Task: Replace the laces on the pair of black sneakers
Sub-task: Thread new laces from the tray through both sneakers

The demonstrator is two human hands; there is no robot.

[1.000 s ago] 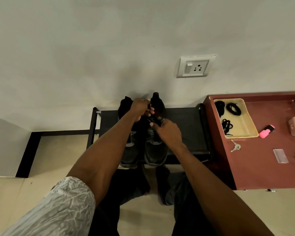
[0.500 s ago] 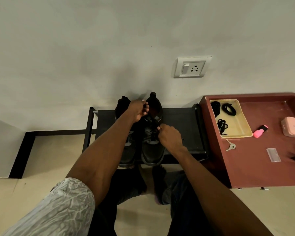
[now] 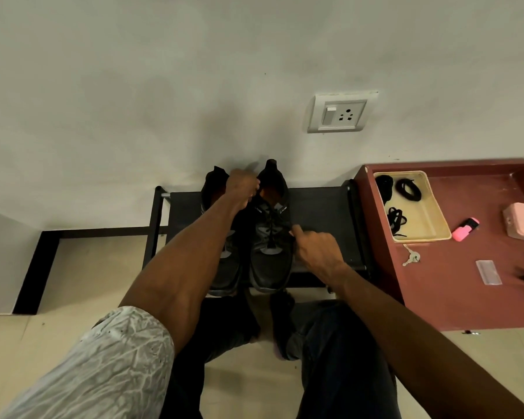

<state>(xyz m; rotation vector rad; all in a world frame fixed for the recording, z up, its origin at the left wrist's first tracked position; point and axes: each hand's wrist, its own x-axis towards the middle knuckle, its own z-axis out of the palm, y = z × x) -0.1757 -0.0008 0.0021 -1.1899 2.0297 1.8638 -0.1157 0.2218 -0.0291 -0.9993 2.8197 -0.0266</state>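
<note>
The pair of black sneakers stands on the dark fabric top of the low shoe rack, toes to its front edge, heels against the wall. A second ago my right hand was on the laces of the right shoe; now I see it beside that shoe, at its outer side, fingers pinched as if pulling a lace end (too thin and dark to confirm, so I cannot tell what it holds). My left hand still grips the shoe collar at the rack's back edge. I judge the old lace is being loosened, so removal has only begun. The shoes look soft mesh with matte rubber toes. Coiled spare laces lie in a cream tray at the back-left corner of the red table.
</note>
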